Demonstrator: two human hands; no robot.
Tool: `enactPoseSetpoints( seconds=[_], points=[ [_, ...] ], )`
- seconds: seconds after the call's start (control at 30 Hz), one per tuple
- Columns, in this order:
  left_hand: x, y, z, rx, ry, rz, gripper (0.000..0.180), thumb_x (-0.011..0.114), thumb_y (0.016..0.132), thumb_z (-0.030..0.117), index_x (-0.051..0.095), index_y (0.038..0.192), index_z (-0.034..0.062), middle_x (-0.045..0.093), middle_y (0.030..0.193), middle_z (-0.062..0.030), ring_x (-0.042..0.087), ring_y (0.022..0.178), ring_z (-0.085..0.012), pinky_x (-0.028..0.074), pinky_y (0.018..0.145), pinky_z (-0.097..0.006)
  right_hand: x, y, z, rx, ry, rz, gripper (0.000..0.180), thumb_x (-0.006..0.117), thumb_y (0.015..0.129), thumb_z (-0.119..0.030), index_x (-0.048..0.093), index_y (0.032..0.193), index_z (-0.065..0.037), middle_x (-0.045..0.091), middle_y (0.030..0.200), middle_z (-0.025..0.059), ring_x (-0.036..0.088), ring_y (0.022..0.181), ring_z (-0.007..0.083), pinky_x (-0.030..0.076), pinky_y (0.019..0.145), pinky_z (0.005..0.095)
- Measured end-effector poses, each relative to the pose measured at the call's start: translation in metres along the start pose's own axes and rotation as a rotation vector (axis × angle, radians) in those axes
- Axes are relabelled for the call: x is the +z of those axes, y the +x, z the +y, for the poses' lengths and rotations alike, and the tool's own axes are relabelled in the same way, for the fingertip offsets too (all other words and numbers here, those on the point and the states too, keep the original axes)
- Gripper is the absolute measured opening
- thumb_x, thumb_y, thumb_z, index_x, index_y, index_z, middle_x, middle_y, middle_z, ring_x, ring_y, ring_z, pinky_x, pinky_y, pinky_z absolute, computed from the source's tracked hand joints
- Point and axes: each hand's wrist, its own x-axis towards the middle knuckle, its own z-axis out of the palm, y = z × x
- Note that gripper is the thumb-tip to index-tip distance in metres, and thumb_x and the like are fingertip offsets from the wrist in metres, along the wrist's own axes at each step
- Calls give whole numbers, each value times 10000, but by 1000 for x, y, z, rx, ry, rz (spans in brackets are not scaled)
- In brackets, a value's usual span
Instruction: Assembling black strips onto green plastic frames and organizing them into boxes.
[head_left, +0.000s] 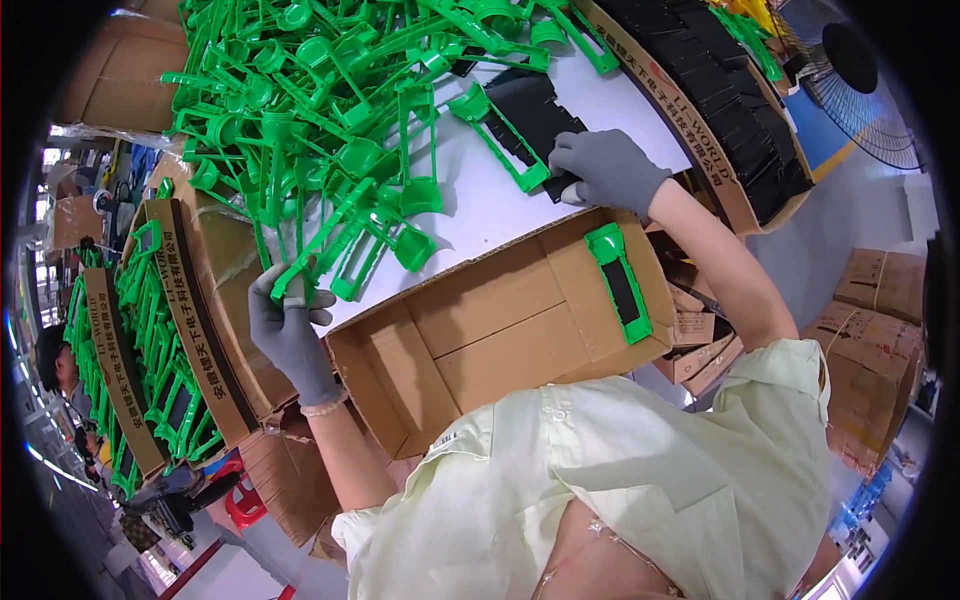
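Saw green plastic frame (331, 231) held slantwise beyond far left corner of cardboard box (500, 345) | saw flat black panels (540, 106) lying beyond box's far edge, right of middle

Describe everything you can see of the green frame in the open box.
The frame is bright, glossy green, plastic by its look, long and narrow, with a broader, rounded far end and a squarish near end. A dark panel fills most of its middle. It sits near the right end of the box, running away from the person and slanting slightly left. Neither hand touches it; whether it leans on the side wall is unclear.
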Motion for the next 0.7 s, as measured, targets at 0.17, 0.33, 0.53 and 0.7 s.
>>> enactPoseSetpoints(
  seconds=[0.17, 0.33, 0.53, 0.7],
  points=[
    [38, -31, 10, -327, -363, -51, 280, 594, 885, 123, 579, 1133, -7, 636, 1060, -157, 665, 756, -202, 534, 580, -228, -18, -2, -5, 113, 89, -272, 213, 700, 717, -203, 629, 893, -106, 625, 864, 85, 627, 767, 263, 488, 689, 380],
    [63, -56, -5, -544, -557, -289, 335, 580, 893, 136, 529, 1163, -56, 627, 1059, -175, 663, 805, -228, 549, 665, -255, -65, -46, -33, 380, 908, 339, 156, 641, 819, -163, 646, 917, -42, 567, 746, -29, 530, 615, 44, 399, 495, 203],
    [90, -70, 0, -539, -571, -453, 293, 579, 878, 102, 561, 1124, -56, 649, 938, -155, 660, 798, -230, 548, 650, -256, -62, -76, -102, 506, 1427, 165, 178, 621, 830, -83, 546, 987, -46, 616, 725, 40, 554, 501, 38, 348, 399, 148],
    [96, -74, 11, -565, -569, -537, 292, 574, 876, 60, 564, 1131, -83, 640, 923, -155, 664, 765, -221, 560, 647, -281, -42, -80, -116, 534, 1226, 185, 202, 629, 849, -90, 554, 1026, -30, 625, 738, 35, 567, 586, 44, 415, 490, 180]
  ],
)
